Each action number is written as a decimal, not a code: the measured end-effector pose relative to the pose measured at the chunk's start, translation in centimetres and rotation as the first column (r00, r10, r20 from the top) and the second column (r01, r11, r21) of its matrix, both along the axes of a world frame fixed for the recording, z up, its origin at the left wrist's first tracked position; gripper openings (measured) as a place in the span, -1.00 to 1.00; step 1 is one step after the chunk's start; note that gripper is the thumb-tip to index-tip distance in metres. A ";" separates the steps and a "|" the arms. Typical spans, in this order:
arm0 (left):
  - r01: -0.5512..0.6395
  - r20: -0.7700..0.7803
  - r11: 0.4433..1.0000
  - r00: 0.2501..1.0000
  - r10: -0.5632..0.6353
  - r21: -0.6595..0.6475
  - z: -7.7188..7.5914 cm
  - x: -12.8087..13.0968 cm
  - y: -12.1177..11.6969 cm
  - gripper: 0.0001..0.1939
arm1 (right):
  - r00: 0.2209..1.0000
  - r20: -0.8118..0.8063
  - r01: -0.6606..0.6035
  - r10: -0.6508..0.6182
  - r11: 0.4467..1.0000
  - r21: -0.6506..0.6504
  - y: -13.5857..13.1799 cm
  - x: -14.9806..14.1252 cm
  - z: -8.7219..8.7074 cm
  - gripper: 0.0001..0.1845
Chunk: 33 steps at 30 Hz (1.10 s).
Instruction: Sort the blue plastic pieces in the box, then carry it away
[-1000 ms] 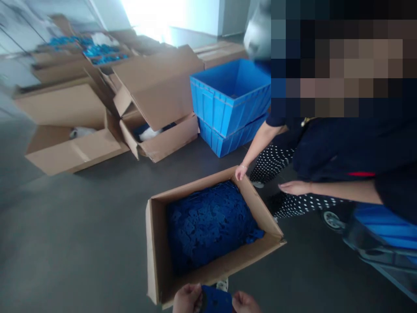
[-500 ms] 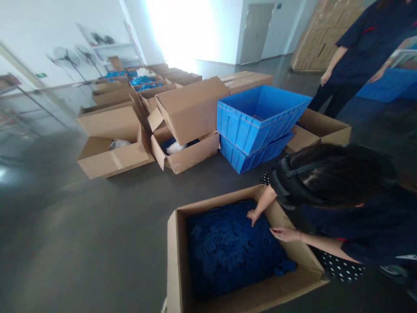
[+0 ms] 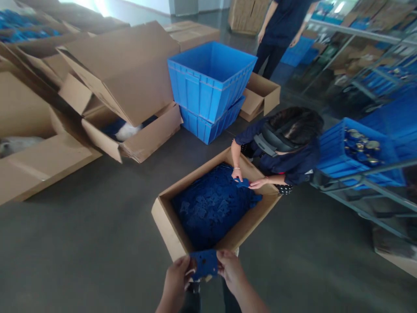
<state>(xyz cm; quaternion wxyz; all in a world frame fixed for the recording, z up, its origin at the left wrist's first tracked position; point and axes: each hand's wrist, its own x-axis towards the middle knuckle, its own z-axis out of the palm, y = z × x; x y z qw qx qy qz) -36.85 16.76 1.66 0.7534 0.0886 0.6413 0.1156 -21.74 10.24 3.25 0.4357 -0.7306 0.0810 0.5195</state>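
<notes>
At the bottom centre I hold a small flat blue piece (image 3: 204, 264) with holes in it. My left hand (image 3: 176, 279) pinches its left edge and my right hand (image 3: 230, 269) pinches its right edge. Just beyond it on the floor stands an open cardboard box (image 3: 166, 219) filled with a heap of the same blue pieces (image 3: 210, 206). A person (image 3: 286, 148) crouches at the box's far right corner, both hands on one blue piece (image 3: 243, 182).
Two stacked blue plastic crates (image 3: 208, 82) stand behind the box. Open cardboard boxes (image 3: 124, 87) crowd the left. A cart with a blue bin of metal parts (image 3: 355, 152) is at right. Another person (image 3: 280, 26) stands at the back.
The view swung and pulled back, bringing my hands and the blue piece back into sight. The crouching person took a blue piece out of the box with both hands.
</notes>
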 end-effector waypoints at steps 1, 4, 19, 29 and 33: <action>-0.011 0.035 0.999 0.999 0.010 0.032 0.2 0.8 1.3 -0.38 | 0.999 -0.016 0.029 -0.029 0.999 0.017 0.5 -0.1 -0.4 -0.72; -0.006 0.125 0.994 0.992 -0.007 0.106 0.3 4.0 4.1 -0.27 | 0.989 -0.068 0.136 -0.131 0.989 0.060 1.6 0.9 -1.7 -0.63; 0.233 -0.089 0.864 0.972 -0.217 0.447 -3.2 12.2 3.3 -0.28 | 0.923 0.009 0.378 -0.385 0.909 0.177 0.5 6.7 -5.3 -0.38; 0.218 -0.140 0.912 0.974 -0.179 0.349 -2.8 13.2 3.0 -0.33 | 0.913 -0.160 0.405 -0.375 0.876 0.261 -1.3 8.7 -5.0 -0.38; 0.158 -0.097 0.941 0.986 -0.135 0.300 -2.3 13.6 3.0 -0.39 | 0.908 -0.218 0.407 -0.359 0.878 0.250 -1.8 9.2 -4.9 -0.40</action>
